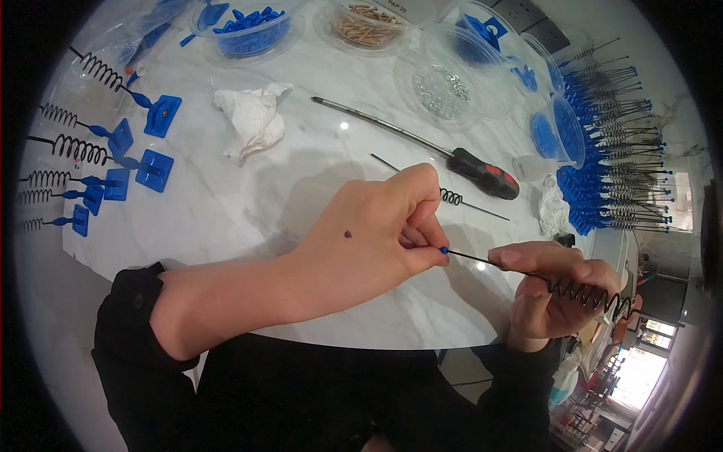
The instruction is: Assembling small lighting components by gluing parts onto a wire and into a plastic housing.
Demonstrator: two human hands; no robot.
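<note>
My left hand [376, 226] reaches across the middle with its fingers curled, pinching a small blue tip [444, 251] on the end of a thin black rod. That rod runs into a black coil spring [584, 294], which my right hand [561, 290] grips between thumb and fingers at the lower right. Rod and spring slant down to the right above the table edge. Behind my left hand lies another black wire with a coil [452, 196], partly hidden by the fingers. A long screwdriver [482, 172] with a black and red handle rests just beyond it.
Round clear tubs hold blue parts [260, 34], brass-coloured screws [367, 26] and small silvery pieces [443, 92]. Springs with blue square bases [154, 169] line the left edge; many similar ones [591, 158] are stacked at right. A crumpled tissue [252, 120] lies left of the screwdriver.
</note>
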